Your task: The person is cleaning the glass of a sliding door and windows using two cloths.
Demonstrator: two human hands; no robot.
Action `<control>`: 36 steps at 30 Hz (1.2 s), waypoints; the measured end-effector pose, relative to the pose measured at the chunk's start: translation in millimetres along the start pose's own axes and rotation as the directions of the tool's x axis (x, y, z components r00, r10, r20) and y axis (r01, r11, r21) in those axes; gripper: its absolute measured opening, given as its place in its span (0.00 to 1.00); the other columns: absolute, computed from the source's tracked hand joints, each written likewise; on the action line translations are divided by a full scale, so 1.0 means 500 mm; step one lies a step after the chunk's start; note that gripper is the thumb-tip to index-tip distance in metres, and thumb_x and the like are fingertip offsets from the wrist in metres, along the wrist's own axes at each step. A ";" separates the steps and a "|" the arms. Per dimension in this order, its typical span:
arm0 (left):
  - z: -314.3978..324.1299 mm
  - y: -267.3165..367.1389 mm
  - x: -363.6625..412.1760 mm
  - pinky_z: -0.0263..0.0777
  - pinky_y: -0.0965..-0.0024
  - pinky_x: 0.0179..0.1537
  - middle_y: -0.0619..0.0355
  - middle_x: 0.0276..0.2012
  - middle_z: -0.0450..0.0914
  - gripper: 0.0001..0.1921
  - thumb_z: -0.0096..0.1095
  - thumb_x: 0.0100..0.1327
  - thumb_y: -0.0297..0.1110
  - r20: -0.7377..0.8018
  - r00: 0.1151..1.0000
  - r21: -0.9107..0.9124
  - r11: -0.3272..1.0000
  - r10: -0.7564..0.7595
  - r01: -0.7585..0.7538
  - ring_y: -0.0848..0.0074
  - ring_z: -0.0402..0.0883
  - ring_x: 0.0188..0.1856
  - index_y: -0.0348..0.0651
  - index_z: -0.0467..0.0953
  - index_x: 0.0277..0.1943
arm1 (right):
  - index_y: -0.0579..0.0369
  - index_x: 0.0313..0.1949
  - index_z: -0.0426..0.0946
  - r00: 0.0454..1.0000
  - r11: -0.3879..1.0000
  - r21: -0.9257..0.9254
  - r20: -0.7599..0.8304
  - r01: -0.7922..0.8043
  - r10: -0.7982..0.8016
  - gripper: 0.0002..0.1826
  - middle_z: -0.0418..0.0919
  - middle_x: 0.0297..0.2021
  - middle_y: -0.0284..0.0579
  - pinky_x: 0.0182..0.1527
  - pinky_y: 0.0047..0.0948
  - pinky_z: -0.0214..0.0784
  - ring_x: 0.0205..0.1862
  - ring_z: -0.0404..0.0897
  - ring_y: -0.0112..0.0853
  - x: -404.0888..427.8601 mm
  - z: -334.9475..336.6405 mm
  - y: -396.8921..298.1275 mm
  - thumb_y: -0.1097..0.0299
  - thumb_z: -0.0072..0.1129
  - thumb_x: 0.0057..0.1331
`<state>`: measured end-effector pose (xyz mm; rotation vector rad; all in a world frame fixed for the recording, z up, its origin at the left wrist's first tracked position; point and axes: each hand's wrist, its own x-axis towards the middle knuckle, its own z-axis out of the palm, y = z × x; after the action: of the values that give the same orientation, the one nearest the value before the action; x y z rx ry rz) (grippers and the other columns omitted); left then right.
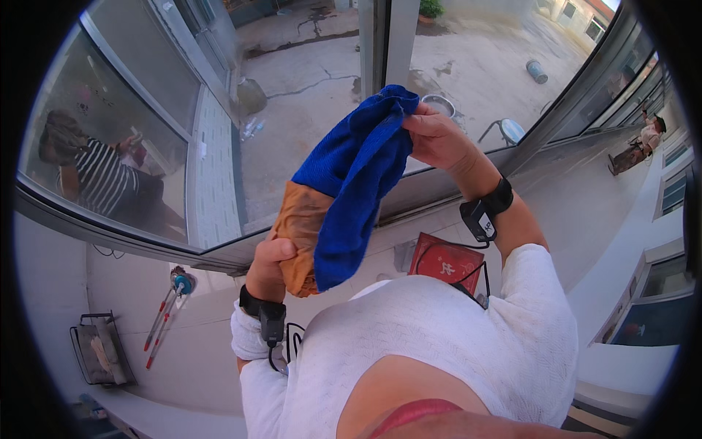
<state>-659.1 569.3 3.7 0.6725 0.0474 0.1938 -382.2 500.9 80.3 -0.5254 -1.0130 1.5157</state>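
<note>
A blue cloth point(356, 164) and an orange-brown cloth point(301, 214) hang together in front of my chest, before the window. My right hand point(439, 137) pinches the upper end of the blue cloth between thumb and fingers. Lower down, my left hand point(270, 260) grips the side of the orange-brown cloth, its thumb lying on top. A long fold of the blue cloth drapes over part of the orange-brown one. Dark stains mark the orange-brown fabric.
Metal-framed window panes point(378, 44) stand close ahead. Below lies a red box point(447, 263) on the floor. Red-handled mops point(167, 307) and a black-framed chair point(104, 351) are at left. A person in stripes point(109, 170) shows in the left glass; another person point(639, 145) stands far right.
</note>
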 end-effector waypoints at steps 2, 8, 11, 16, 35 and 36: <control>0.036 0.036 0.029 0.62 0.74 0.56 0.53 0.52 0.71 0.38 0.66 0.45 0.34 -0.076 0.992 0.195 0.978 0.096 -0.080 0.70 0.72 0.53 0.32 0.59 0.60 | 0.59 0.52 0.70 0.994 1.000 -0.024 0.110 0.015 -0.012 0.15 0.76 0.45 0.41 0.55 0.26 0.64 0.48 0.75 0.27 0.068 0.025 -0.039 0.73 0.49 0.65; 0.207 0.209 0.063 0.73 0.73 0.43 0.53 0.44 0.75 0.30 0.66 0.49 0.32 0.014 0.832 0.557 0.687 0.554 -0.467 0.72 0.78 0.42 0.33 0.64 0.55 | 0.57 0.42 0.71 0.640 0.218 -0.921 0.044 0.324 -0.767 0.13 0.75 0.41 0.38 0.48 0.20 0.64 0.42 0.73 0.23 0.215 0.193 -0.212 0.75 0.60 0.57; 0.248 0.325 0.090 0.76 0.74 0.34 0.53 0.36 0.78 0.23 0.59 0.57 0.43 -0.024 0.762 0.426 0.697 0.647 -0.577 0.73 0.80 0.35 0.35 0.68 0.49 | 0.54 0.43 0.72 0.072 -0.458 -0.843 0.494 0.283 -0.866 0.13 0.72 0.46 0.44 0.52 0.27 0.61 0.49 0.71 0.32 0.275 0.270 -0.257 0.73 0.58 0.57; 0.225 0.413 0.094 0.76 0.73 0.35 0.55 0.37 0.78 0.20 0.53 0.62 0.45 0.019 0.729 0.419 0.657 0.684 -0.627 0.74 0.80 0.34 0.38 0.69 0.49 | 0.49 0.51 0.71 0.482 -0.846 -0.500 0.796 0.185 -0.365 0.20 0.63 0.60 0.44 0.63 0.39 0.49 0.63 0.58 0.40 0.404 0.179 -0.222 0.66 0.55 0.57; -0.112 0.398 -0.288 0.77 0.65 0.43 0.52 0.45 0.76 0.22 0.43 0.64 0.47 -0.041 0.495 0.167 0.494 0.868 -0.853 0.70 0.79 0.42 0.38 0.66 0.53 | 0.45 0.55 0.68 0.004 -0.671 -0.483 0.810 -0.563 -0.587 0.20 0.72 0.49 0.45 0.49 0.39 0.66 0.48 0.72 0.42 0.640 0.401 -0.567 0.57 0.49 0.64; -0.122 0.402 -0.318 0.76 0.65 0.44 0.52 0.45 0.76 0.22 0.43 0.64 0.47 -0.092 0.418 0.222 0.427 0.904 -0.876 0.70 0.79 0.43 0.38 0.67 0.53 | 0.45 0.55 0.68 -0.006 -0.675 -0.484 0.815 -0.557 -0.580 0.20 0.72 0.49 0.45 0.49 0.39 0.66 0.48 0.72 0.42 0.671 0.405 -0.593 0.57 0.49 0.64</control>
<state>-854.4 730.0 78.2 0.7643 -0.1236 1.3497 -450.8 743.0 502.6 -1.0660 -0.9053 -1.8471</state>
